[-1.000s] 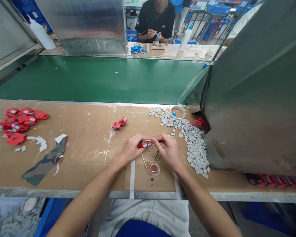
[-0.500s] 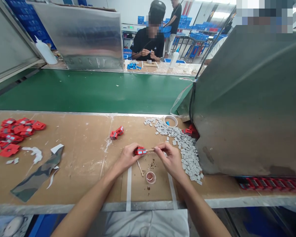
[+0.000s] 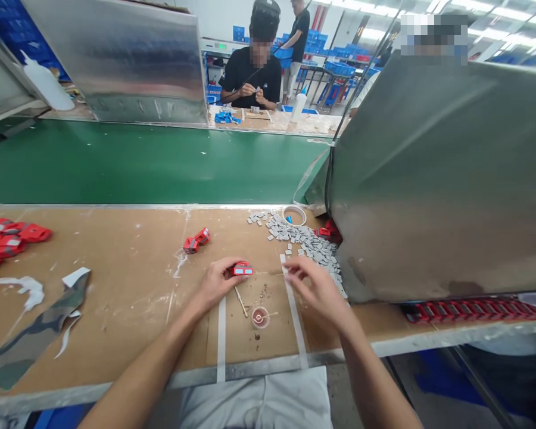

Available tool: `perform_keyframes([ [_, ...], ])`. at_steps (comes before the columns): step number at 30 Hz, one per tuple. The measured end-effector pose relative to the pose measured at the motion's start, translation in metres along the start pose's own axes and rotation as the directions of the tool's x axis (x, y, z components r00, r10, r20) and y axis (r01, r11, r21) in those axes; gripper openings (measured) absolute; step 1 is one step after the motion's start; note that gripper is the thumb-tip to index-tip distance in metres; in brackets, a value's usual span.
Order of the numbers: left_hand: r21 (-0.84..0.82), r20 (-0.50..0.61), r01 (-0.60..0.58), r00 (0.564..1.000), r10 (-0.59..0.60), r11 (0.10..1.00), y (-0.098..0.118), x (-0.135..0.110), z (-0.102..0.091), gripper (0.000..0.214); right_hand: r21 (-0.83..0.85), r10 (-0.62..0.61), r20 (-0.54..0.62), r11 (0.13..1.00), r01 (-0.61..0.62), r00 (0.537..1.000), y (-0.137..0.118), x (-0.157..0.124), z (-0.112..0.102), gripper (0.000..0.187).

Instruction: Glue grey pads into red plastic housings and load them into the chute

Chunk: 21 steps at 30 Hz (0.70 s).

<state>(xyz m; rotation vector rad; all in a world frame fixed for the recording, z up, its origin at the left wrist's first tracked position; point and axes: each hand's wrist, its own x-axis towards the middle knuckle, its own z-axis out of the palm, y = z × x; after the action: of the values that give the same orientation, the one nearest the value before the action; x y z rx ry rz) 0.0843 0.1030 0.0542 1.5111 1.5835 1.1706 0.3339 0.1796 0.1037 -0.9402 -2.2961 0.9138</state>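
My left hand (image 3: 217,281) is closed on a small red part with a grey face (image 3: 242,269), held just above the brown bench (image 3: 129,286). My right hand (image 3: 316,287) hovers to the right of it, fingers apart and slightly blurred, with nothing in them. Between my hands a small round cup (image 3: 261,317) stands on the bench with a thin stick lying across it. A second stick (image 3: 240,301) lies beside the cup. A heap of small grey pieces (image 3: 307,241) spreads just beyond my right hand.
A large metal chute (image 3: 429,179) walls off the right side, with a row of red parts (image 3: 473,310) under it. Two joined red parts (image 3: 195,240), a tape roll (image 3: 294,214), a red pile (image 3: 9,235) and a camouflage strip (image 3: 31,341) lie about. A green conveyor (image 3: 161,167) runs behind; a person sits across.
My right hand has let go of the stick it held against the red part and drawn back to the right. The stick now rests on the cup. The view has swung rightward.
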Motion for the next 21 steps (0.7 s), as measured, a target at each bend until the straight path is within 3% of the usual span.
perform_keyframes([
  [3,-0.019,-0.008,0.018,1.0,-0.018,1.0,-0.002,0.001,-0.002,0.034,-0.29,0.172,-0.115,0.936,-0.199,0.978,0.032,0.046,-0.015,0.009],
  [6,-0.005,-0.011,0.035,0.999,-0.035,0.999,-0.003,0.001,-0.003,0.034,-0.416,0.195,-0.081,0.885,-0.211,0.978,0.058,0.071,-0.011,0.019],
  [9,0.009,-0.004,0.042,0.999,-0.042,0.999,-0.002,0.001,-0.002,0.033,-0.433,0.185,-0.05,0.882,-0.188,0.982,0.071,0.072,-0.001,0.02],
  [15,0.013,0.004,0.059,0.998,-0.059,0.998,-0.002,0.001,-0.003,0.034,-0.449,0.116,-0.025,0.886,-0.115,0.993,0.071,0.062,0.003,0.024],
  [21,-0.057,0.042,0.044,0.998,-0.042,0.997,-0.001,0.0,-0.004,0.044,-0.453,0.156,-0.001,0.88,-0.14,0.988,0.074,0.068,0.006,0.009],
])
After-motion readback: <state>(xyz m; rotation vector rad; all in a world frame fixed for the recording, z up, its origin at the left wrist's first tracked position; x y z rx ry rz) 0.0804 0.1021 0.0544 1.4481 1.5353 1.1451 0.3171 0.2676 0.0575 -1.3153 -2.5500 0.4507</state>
